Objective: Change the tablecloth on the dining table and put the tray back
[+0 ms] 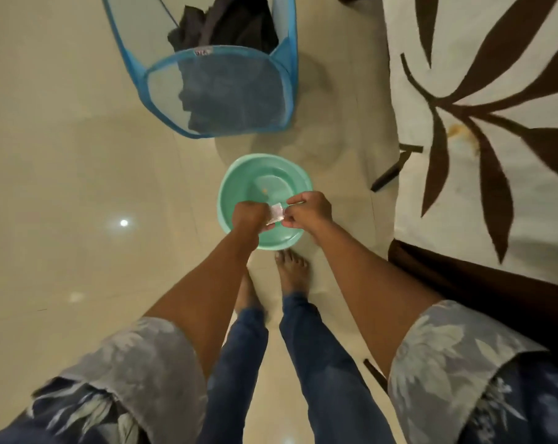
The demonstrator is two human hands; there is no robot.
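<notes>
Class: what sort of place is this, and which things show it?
Probably a home dining area: leaf-patterned tablecloth, blue mesh laundry hamper with dark clothes, green basin on the tiled floor.

I see the white tablecloth (534,219) with its big brown leaf print lying spread flat on my right, stained orange near its left edge.
</notes>
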